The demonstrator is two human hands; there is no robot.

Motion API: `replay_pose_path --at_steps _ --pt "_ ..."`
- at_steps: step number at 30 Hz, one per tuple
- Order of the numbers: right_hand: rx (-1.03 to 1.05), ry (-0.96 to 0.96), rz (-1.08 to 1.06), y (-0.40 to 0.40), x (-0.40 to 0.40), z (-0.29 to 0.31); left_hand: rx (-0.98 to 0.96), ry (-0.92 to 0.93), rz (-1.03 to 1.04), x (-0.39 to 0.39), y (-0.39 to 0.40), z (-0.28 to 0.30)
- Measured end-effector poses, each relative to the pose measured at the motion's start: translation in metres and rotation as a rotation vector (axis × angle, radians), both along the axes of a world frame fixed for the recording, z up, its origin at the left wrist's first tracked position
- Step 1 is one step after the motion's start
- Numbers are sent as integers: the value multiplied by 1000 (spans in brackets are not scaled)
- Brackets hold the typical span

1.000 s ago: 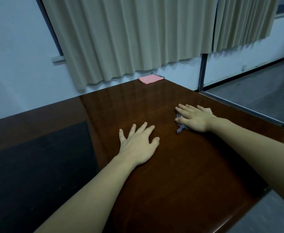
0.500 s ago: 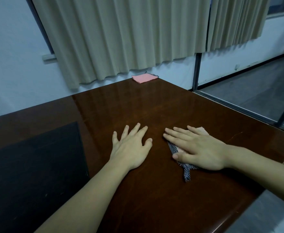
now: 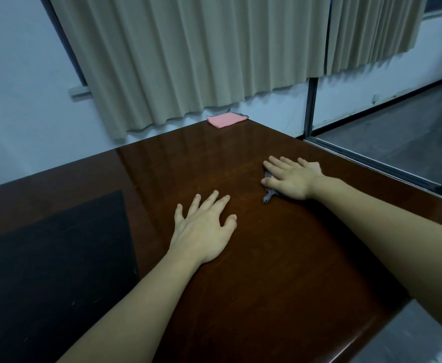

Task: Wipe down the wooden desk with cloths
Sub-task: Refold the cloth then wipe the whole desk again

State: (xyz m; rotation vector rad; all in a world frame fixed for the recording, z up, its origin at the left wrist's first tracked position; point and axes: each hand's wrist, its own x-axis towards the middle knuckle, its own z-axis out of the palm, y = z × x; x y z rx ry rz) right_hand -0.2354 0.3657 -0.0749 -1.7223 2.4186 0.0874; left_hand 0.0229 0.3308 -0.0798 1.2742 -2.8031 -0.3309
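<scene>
Head view is showing the right hand [image 3: 292, 179] pressing flat-fingered on a patterned cloth [image 3: 268, 193] mid-desk [image 3: 280, 271], the left hand [image 3: 204, 229] lying spread, the pink cloth [image 3: 226, 120] lying unused at the far corner, wiping seemingly unfinished.

A dark glossy wooden tabletop [image 3: 280, 271] stretches bare ahead of both hands. The left hand [image 3: 204, 229] lies flat with fingers spread; bare wood runs forward from its fingertips to the far edge. To its left lies a flat black inlay [image 3: 52, 258], level with the wood. The right hand [image 3: 293, 179] presses flat on a grey patterned cloth [image 3: 268, 196]. Far beyond it, a folded pink cloth [image 3: 225, 120] sits at the far corner, just under hanging beige curtains [image 3: 201, 61]. To its right the tabletop ends near a dark metal window frame [image 3: 309, 108].
</scene>
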Motion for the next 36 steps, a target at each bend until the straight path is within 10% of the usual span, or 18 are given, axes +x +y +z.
replay_pose_path --at_steps 8,21,36 --pt "2 -68 336 111 56 4 -23 -18 1 -3 0 -1" --pt "10 29 -75 31 -45 3 -17 4 -9 -3 3 3" --pt "20 -101 240 134 9 8 77 52 -164 -26 33 14"
